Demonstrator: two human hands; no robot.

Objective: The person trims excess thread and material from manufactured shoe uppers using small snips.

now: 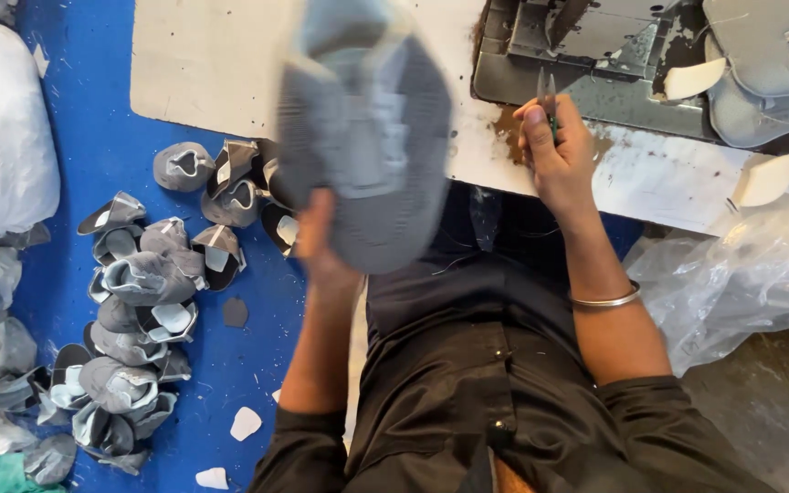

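Left hand (321,239) raises a grey shoe upper (362,137) at upper centre, grip closed on its lower edge, presumably for inspection. Right hand (554,151) rests on the bench (212,64), grip closed on small snips (548,99).

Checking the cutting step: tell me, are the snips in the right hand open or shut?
Shut, it seems: the snips' blades rise together as one narrow point above the right hand, no gap showing between them.

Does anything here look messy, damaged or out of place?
Yes. Grey shoe uppers lie heaped on the blue floor with white scraps strewn nearby. The white worktable is worn and stained brown around the sewing machine base.
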